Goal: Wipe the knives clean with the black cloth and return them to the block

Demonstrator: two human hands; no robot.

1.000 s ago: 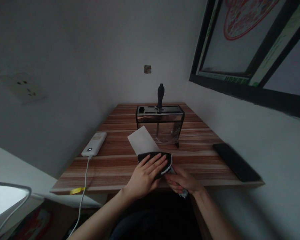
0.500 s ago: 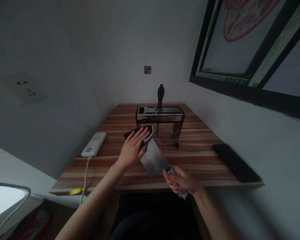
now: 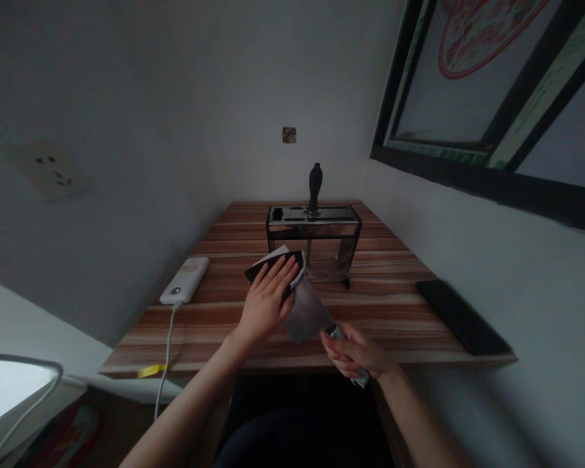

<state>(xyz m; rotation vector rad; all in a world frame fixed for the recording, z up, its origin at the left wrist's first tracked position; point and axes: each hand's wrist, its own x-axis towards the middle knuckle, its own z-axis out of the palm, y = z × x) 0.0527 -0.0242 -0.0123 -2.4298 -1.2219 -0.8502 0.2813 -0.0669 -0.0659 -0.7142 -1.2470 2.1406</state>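
Observation:
My right hand [image 3: 355, 354] is closed round the handle of a broad cleaver [image 3: 306, 312], held over the near edge of the wooden table [image 3: 224, 312] with the blade pointing away and up to the left. My left hand [image 3: 268, 300] presses a dark cloth [image 3: 275, 262] flat against the far end of the blade, fingers stretched out over it. Behind the cleaver stands a metal knife rack [image 3: 314, 239] with one black knife handle [image 3: 314, 187] sticking up from a slot.
A white power bank [image 3: 184, 280] with a cable [image 3: 164, 354] lies on the table's left side. A black phone [image 3: 461, 316] lies at the right, near the wall. A window frame [image 3: 472, 156] runs along the right wall. A wall socket [image 3: 49, 170] is at the left.
My left hand slid the cloth along the blade, from near the handle up to the far end, then a little back toward me. The right hand stayed put.

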